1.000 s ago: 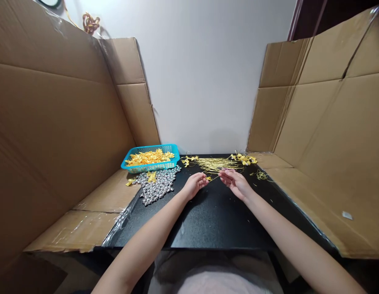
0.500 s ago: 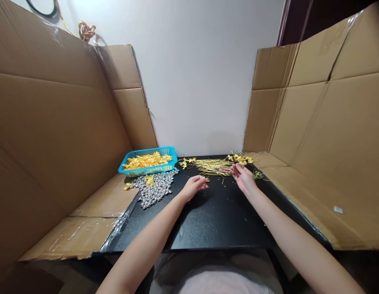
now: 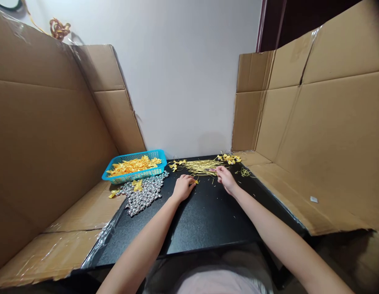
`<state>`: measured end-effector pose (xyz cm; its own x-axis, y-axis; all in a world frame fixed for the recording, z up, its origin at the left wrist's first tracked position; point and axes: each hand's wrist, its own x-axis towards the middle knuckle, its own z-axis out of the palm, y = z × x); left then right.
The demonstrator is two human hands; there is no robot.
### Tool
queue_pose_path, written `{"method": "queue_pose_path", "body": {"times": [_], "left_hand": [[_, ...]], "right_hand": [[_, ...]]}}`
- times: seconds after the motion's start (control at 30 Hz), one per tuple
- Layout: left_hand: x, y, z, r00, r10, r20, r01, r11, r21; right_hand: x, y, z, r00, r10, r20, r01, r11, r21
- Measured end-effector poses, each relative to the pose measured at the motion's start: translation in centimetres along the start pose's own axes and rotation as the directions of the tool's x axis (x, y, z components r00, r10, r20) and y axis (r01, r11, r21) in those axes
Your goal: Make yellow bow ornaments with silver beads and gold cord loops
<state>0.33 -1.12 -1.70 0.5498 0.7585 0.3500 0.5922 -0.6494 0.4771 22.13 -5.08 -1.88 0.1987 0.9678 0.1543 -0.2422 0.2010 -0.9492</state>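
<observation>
My left hand (image 3: 183, 188) is closed low over the black table, fingertips pinching a small yellow ribbon bow (image 3: 196, 182). To its right, my right hand (image 3: 226, 179) has thumb and fingers pressed together on the end of a thin pinkish tool (image 3: 212, 169), whose exact kind is too small to make out. That tool points left over a bundle of gold ties (image 3: 197, 165) lying across the back of the table. Left of my left hand spreads a patch of silver beads (image 3: 146, 194), with a loose yellow ribbon piece (image 3: 137, 185) on top.
A blue basket (image 3: 108, 178) full of yellow ribbon pieces stands at the back left. Yellow bows with beads (image 3: 229, 158) lie at the back right, near tangled green-gold thread (image 3: 245, 172). Tall cardboard walls (image 3: 318, 122) flank the black table (image 3: 204, 222).
The view has swung slightly right. My left hand has lowered toward the table with the bow. My right hand's fingers have closed in on the pinkish tool's end.
</observation>
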Motion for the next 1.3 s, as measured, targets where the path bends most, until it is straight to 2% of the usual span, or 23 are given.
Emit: {"method": "queue_pose_path", "body": {"times": [0.1, 0.2, 0.37, 0.57, 0.77, 0.87, 1.07, 1.3], "left_hand": [[-0.2, 0.0, -0.4, 1.000, -0.002, 0.003, 0.003, 0.998, -0.069], [-0.5, 0.2, -0.9, 0.999, -0.031, -0.029, 0.025, 0.982, -0.187], [-0.8, 1.7, -1.7, 0.989, -0.097, -0.113, 0.035, 0.889, -0.456], [-1.2, 3.7, -1.7, 0.987, -0.127, -0.101, 0.031, 0.758, -0.651], [-1.6, 3.9, -1.4, 0.986, -0.155, -0.058, 0.067, 0.691, -0.720], [-1.5, 3.9, -1.3, 0.982, -0.175, -0.068, 0.071, 0.682, -0.728], [-1.4, 4.1, -1.3, 0.966, -0.241, -0.091, 0.101, 0.680, -0.726], [-1.7, 4.3, -1.0, 0.976, -0.218, 0.022, 0.166, 0.667, -0.726]], "right_hand": [[-0.5, 0.7, 0.9, 0.996, 0.030, 0.083, -0.024, 0.997, -0.075], [-1.4, 0.7, 1.8, 0.989, 0.016, 0.144, 0.004, 0.991, -0.137], [-3.1, -0.8, 3.0, 0.972, -0.129, 0.198, 0.166, 0.969, -0.183], [-4.1, -1.5, 4.1, 0.953, -0.238, 0.188, 0.273, 0.943, -0.188], [-4.1, -1.0, 4.1, 0.950, -0.199, 0.241, 0.258, 0.935, -0.243], [-4.0, -0.7, 3.9, 0.943, -0.183, 0.279, 0.261, 0.924, -0.279], [-3.6, -0.1, 3.4, 0.943, -0.184, 0.276, 0.273, 0.903, -0.332], [-3.6, -0.1, 3.2, 0.939, -0.203, 0.276, 0.291, 0.899, -0.327]]}}
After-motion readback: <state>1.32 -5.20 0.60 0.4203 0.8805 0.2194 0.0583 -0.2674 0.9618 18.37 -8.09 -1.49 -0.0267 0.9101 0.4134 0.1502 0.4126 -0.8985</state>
